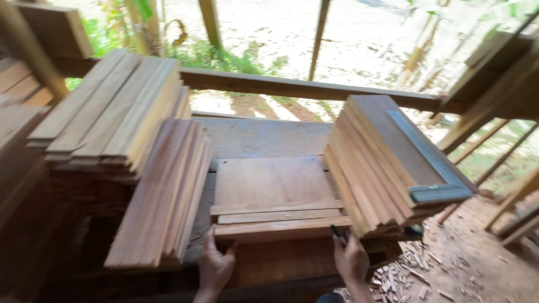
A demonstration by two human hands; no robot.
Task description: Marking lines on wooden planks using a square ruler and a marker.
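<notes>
Between two stacks of planks, on the bench (264,137), lies a flat board (272,182) with three narrower strips (278,216) laid across its near edge. The left hand (215,266) rests at the near left corner of the strips, thumb up against the front edge, fingers (210,238) loosely curled and touching the wood rather than closed round it. The right hand (351,259) sits at the near right corner, closed on a dark pencil-like tool (338,234) whose tip points toward the strip ends; what kind of tool it is I cannot tell, as the picture is blurred.

Risks, as I judge them, all sit close to the board. Left of it, a leaning stack (163,193) of reddish planks slopes toward the near edge and overhangs the bench; a nudge from the left forearm could set those planks sliding off. Right of the board, a second stack (373,163) tilts the same way, and a metal square (432,168) lies on its sloping top face, its short arm at the low end. A knock to that stack could send the square to the ground (466,264), among the offcuts. The strips lie loose, so uneven pressure from either hand may skew them.
</notes>
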